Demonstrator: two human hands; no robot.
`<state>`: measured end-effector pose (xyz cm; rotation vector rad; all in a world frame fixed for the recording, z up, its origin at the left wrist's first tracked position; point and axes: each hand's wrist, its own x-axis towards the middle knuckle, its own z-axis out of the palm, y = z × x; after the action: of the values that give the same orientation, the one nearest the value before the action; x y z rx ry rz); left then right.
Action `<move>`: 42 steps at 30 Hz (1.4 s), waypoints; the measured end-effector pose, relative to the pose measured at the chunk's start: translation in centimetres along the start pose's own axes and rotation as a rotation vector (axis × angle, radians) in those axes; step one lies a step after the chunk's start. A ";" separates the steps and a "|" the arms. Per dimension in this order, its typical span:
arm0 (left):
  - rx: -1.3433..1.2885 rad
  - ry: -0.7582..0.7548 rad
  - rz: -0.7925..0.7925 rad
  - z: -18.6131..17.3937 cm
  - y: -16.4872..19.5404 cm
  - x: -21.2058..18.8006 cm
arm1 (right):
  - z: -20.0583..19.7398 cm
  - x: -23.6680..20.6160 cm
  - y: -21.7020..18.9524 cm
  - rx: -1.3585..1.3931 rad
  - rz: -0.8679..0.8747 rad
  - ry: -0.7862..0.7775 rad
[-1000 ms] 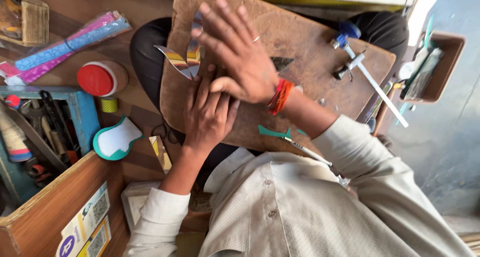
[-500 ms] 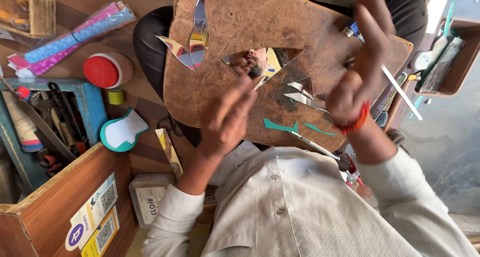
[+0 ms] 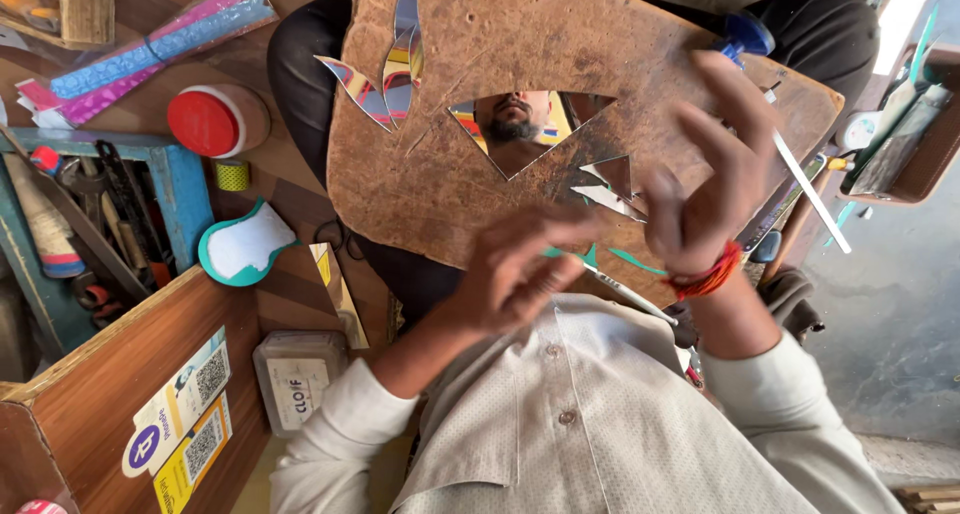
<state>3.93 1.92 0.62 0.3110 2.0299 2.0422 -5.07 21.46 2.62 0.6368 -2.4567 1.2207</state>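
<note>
While blurred hands (image 3: 610, 244) hover, mirror shards (image 3: 610, 189) partly hidden, board (image 3: 440, 174) cropped.

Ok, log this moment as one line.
wooden board: on lap, triangular mirror piece at centre | left hand: fingers curled near board edge, grip unclear | right hand: open, raised above small mirror shards

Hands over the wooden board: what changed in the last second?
Both hands were stacked over the board's middle. The right hand swung out to the right and opened; the left hand drew back toward the shirt, uncovering the triangular mirror piece. The wooden board and red-lidded jar stayed put.
</note>
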 end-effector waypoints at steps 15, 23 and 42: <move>1.083 -0.077 -0.003 -2.0 -3.1 4.2 | 1.8 0.5 -0.5 -0.257 -0.199 -0.450; 1.146 0.074 -0.110 -4.0 -3.5 1.0 | 1.7 -0.1 -0.9 -0.271 -0.181 -0.463; 0.978 0.378 0.202 -3.8 -4.2 -3.0 | -4.4 -1.8 2.3 -0.356 -0.021 -0.133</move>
<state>5.67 -2.66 -3.56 0.3094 3.2311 1.0665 -4.37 26.69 2.82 0.6563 -2.6757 0.7239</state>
